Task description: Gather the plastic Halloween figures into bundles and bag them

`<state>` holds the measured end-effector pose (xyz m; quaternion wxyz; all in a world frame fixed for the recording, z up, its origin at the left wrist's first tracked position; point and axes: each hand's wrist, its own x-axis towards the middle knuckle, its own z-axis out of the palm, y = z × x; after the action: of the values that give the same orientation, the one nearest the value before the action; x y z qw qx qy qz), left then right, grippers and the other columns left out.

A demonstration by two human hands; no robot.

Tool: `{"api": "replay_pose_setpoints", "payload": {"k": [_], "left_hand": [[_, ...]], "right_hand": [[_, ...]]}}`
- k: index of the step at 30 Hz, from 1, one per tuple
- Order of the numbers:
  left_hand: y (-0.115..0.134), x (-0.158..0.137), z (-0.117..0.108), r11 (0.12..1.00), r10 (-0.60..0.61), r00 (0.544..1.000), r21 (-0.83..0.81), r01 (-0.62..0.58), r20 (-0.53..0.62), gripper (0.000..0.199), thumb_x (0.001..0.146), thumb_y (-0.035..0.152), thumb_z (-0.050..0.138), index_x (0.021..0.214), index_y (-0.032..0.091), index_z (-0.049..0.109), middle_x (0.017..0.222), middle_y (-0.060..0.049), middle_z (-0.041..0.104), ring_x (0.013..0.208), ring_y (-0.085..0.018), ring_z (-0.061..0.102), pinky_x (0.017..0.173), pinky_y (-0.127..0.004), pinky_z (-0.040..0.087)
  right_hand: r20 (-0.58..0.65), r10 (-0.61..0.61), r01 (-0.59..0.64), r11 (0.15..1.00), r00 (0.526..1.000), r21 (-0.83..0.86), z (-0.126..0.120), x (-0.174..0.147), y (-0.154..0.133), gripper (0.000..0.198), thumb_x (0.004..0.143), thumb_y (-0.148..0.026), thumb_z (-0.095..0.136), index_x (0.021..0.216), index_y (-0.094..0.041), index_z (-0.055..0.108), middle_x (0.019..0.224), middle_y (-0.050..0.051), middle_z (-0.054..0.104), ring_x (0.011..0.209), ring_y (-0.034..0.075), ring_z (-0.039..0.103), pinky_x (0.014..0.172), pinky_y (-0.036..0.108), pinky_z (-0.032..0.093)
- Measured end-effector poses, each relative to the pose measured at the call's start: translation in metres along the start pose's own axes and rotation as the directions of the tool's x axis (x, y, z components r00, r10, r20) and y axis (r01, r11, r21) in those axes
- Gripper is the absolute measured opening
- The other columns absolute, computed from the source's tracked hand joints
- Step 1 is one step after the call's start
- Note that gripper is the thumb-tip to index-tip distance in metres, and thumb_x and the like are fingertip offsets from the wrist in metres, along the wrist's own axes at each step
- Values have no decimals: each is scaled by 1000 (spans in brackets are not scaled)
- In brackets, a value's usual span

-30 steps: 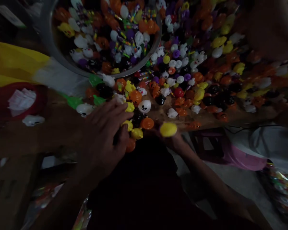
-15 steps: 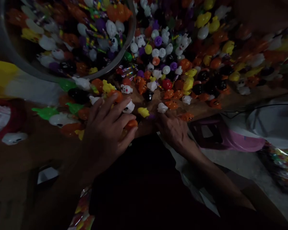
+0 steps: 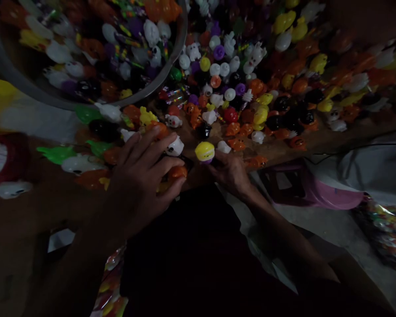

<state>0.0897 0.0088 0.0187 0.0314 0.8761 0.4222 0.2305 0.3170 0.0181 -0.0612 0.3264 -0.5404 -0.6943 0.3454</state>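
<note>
My left hand (image 3: 141,180) is spread over small plastic toys at the table's near edge. An orange toy (image 3: 178,171) shows between its thumb and index finger, and a white toy with a dark eye (image 3: 174,146) lies just beyond the fingertips. With fingers pinched together, my right hand (image 3: 231,174) holds a small toy with a yellow top and purple underside (image 3: 205,152); the grip itself is partly hidden. Next to those fingers lies a small white toy (image 3: 223,147). Orange toys (image 3: 256,162) rest to the right of the hand.
A large metal basin (image 3: 145,94) full of toys stands at back left. Heaped toys (image 3: 224,68) cover the back of the wooden table (image 3: 198,178). A red container (image 3: 18,163) is at far left, a pink stool (image 3: 336,198) at right.
The yellow toy now appears upright and larger at my right fingertips, with purple beneath it; before, it lay on the table. My left hand stays over the toys with little change.
</note>
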Motion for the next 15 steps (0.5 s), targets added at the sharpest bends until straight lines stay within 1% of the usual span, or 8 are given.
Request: {"api": "replay_pose_setpoints", "payload": {"k": [1,3,4,6,8,11,13,15], "left_hand": [[0,0,0,1000,2,1000,0,-2,-12,12,95,26,59,105,21,61,143,-11,60,147,-32,43,121,-61,36],[0,-1,0,1000,3,1000,-4,-3,-18,13,95,27,59,106,21,62,143,-10,61,147,-33,43,121,-60,37],[0,-2,0,1000,1,1000,-7,-1,-13,13,95,27,58,106,21,62,144,-10,60,148,-33,42,122,-60,36],[0,-3,1,1000,-9,1000,-10,9,10,13,95,26,58,106,22,63,146,-10,59,149,-33,39,123,-59,35],[0,-3,2,1000,-20,1000,-8,20,11,12,94,25,58,105,22,63,146,-9,58,149,-32,39,124,-59,34],[2,-3,2,999,-34,999,2,34,9,12,94,26,58,103,22,64,147,-9,58,150,-31,38,125,-58,33],[5,0,-1,999,-44,999,18,44,19,18,95,27,56,109,20,65,148,-9,57,149,-31,39,125,-58,33],[12,5,-5,997,-71,997,44,70,33,27,96,26,54,119,17,64,146,-11,58,146,-31,43,123,-59,35]], "right_hand": [[-35,3,0,994,999,107,8,4,0,22,90,-35,64,90,-15,72,83,3,72,77,15,63,72,25,47],[-82,11,14,954,997,300,23,11,1,34,90,-49,63,89,-17,73,85,3,73,82,17,66,77,27,51],[-90,12,21,931,996,364,29,13,1,38,89,-54,63,88,-17,73,85,3,73,82,17,67,79,29,53],[-100,10,31,917,995,398,37,15,3,40,88,-56,63,87,-18,73,84,3,73,81,18,67,79,30,54],[-131,-7,50,944,991,327,41,13,6,36,91,-52,63,90,-18,73,86,4,73,81,18,67,79,30,54],[-185,-63,84,991,981,107,42,7,10,28,94,-43,59,90,-18,70,84,6,71,78,18,65,77,31,53],[-202,-120,117,993,972,-26,42,3,11,25,95,-40,58,87,-19,67,80,7,69,75,19,63,74,32,53],[-198,-179,164,982,964,-92,42,-1,11,20,95,-36,55,89,-20,66,79,8,67,73,21,62,72,33,53]]}}
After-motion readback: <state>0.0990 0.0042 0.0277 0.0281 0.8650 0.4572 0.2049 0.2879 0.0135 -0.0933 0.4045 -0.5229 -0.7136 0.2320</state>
